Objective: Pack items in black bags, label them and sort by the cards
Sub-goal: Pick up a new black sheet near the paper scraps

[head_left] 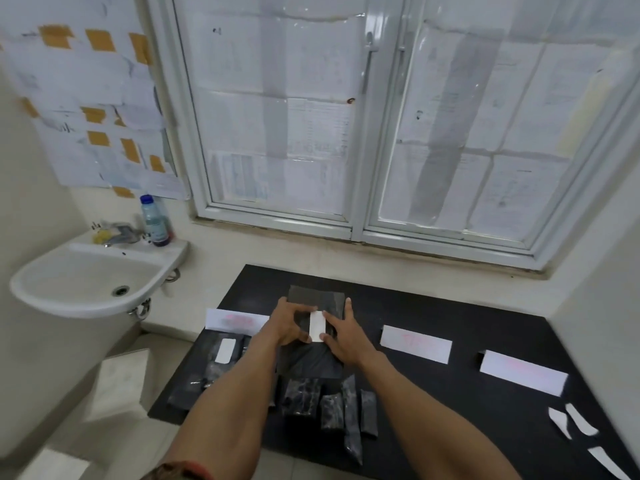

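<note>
**Both hands press a label onto the bag**

We take the bag (308, 362) at the middle of the table (450, 306) as our landmark. It lies flat, and a white label (317, 326) sits upright on its upper half. The left hand (289, 323) rests on the bag just left of the label, fingers spread and laid down, thumb at the label's lower corner. The right hand (343, 336) lies flat just right of it, fingers straight, thumb tip touching the label's bottom edge. Neither hand closes round anything; both press.

Left of the bag stands the left card (235, 321) (its pink writing is too blurred to read), its right end hidden by the left hand. Nearer to us than that card lies a labelled bag (239, 353). Right of our bag are the middle card (415, 342) and, farther right, the right card (523, 372), well apart from each other.

On the near side of the bag a row of dark packs (332, 407) lies by the table edge; the left forearm crosses over some of them. Far right of the bag, three white strips (575, 422) lie loose on the table.

Off the table, left of the bag, hangs a sink (86, 299) with a bottle (156, 220) on its rim. Beyond the bag is a window (360, 133) covered with papers.
</note>
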Demonstrator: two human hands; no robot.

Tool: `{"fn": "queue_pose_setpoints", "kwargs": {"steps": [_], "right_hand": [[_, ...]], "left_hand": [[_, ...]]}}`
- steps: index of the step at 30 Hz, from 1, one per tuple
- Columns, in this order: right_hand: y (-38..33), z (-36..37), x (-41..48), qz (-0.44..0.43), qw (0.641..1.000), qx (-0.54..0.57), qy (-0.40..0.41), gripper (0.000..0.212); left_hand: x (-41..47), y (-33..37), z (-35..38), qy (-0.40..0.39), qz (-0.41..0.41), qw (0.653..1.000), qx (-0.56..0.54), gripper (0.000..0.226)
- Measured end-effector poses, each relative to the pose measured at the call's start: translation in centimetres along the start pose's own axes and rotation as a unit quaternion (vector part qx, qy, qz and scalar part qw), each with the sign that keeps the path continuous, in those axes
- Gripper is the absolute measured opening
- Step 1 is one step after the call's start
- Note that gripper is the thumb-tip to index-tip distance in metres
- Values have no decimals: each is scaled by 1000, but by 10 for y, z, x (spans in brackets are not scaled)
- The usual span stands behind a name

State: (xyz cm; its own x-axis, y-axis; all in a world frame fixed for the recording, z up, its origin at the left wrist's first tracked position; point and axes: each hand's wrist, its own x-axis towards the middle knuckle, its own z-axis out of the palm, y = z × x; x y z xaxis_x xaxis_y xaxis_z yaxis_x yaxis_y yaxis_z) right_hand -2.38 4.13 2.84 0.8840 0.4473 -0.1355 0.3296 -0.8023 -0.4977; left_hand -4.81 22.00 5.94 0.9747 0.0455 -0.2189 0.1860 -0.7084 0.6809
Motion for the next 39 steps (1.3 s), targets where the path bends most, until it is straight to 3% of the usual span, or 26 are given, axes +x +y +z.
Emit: {"fn": "queue_pose_setpoints", "kwargs": {"steps": [3,13,18,23,26,32,39], "right_hand": [[-13,22,11,3,1000,1,-18,61],[-46,109,27,47,993,87,-65,56],[-56,151,23,87,983,117,-109,65],[-55,166,26,110,981,109,-115,73],[-49,164,30,113,981,102,-118,67],[-35,149,34,188,978,90,-5,35],[6,127,13,306,946,80,71,31]], "left_hand": [[-4,-22,-7,-6,-22,999,27,63],[-8,-102,-2,-26,-90,993,66,60],[0,-133,17,-57,-121,986,98,62],[11,-158,37,-60,-139,982,112,65],[12,-161,45,-55,-135,978,152,66],[22,-156,49,-52,-126,974,181,58],[34,-126,54,-81,-70,975,196,55]]}}
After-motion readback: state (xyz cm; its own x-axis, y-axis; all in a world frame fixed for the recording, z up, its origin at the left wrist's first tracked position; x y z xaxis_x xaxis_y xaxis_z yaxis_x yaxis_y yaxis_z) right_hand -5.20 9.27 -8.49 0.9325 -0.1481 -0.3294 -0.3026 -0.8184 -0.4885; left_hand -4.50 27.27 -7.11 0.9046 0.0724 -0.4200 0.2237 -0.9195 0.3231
